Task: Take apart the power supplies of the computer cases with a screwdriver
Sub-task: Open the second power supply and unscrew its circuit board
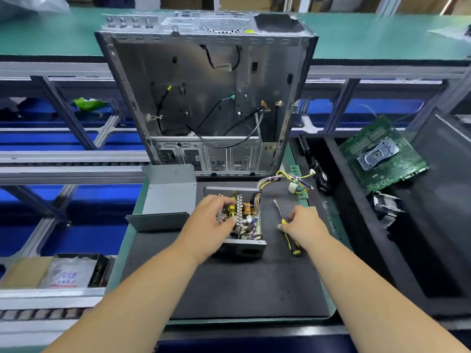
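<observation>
Power supply (pixel 248 220): opened, lid off, resting on the dark mat (pixel 229 289) of the desk, just in front of the emptied computer case (pixel 204 98). Circuit board, coil and heat-sink fins exposed.

Lid (pixel 169 197): grey sheet-metal cover, set down to the left of the unit, touching the mat's edge.

Wire bundle (pixel 283 178): yellow and mixed leads, trailing from the unit's far right corner toward the case; white plug at the end.

Left hand (pixel 211 220): fingers curled over the board and fins, grasping the internals from above.

Right hand (pixel 303 224): lowered over the screwdriver (pixel 286 225), fingers bent around the yellow-black handle where shaft meets grip; whether actually clasped or only touching, cannot tell. Tool lying flat on the mat, just right of the unit.

Also present: green motherboard (pixel 382 154) in the black bin at right; heat sink (pixel 387 205) below it.

Risks, as judged:
- Sharp fin edges and solder points under bare fingertips; cuts likely if the board is pulled hard.
- Possible stored charge in capacitors; contact with the board's conductors unwise.
- Board probably fixed by screws not visible here; lifting before removal could crack it.
- Wire bundle may snag and drag the unit.
- Screwdriver could roll off the mat if fumbled.
</observation>
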A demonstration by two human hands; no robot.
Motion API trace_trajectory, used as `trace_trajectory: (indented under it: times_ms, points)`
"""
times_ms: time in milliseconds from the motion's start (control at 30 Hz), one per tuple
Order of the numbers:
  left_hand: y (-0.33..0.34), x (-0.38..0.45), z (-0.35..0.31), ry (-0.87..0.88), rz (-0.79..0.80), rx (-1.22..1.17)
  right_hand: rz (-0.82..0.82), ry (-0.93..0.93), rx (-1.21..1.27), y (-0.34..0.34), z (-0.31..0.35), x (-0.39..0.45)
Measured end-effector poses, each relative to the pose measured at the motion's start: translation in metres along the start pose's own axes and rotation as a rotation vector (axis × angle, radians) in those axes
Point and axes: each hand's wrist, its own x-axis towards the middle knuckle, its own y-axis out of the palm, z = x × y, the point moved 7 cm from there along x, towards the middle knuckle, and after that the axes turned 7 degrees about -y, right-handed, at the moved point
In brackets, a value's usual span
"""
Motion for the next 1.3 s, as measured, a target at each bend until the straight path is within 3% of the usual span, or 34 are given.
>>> trace_trajectory:
  times_ms: [167,333,467,700,1033,1300]
  points:
    - [0.017,0.003,-0.007,-0.045,0.025,0.093,0.064,-0.04,0.023,0.002,-0.005,0.012]
    - [0.029,0.004,-0.016,-0.001,0.121,0.258,0.1,-0.086,0.634,-0.003,0.015,0.025]
    - [0.033,0.006,-0.022,0.0,0.19,0.254,0.108,-0.11,0.838,-0.009,0.039,0.036]
    - [0.032,0.009,-0.023,0.001,0.199,0.28,0.106,0.103,0.99,0.004,0.061,0.056]
    - [0.03,0.008,-0.012,-0.04,0.135,0.216,0.159,0.17,1.177,0.023,0.048,0.064]
    - [0.035,0.005,-0.013,-0.062,0.152,0.212,0.05,0.004,1.098,0.012,0.033,0.039]
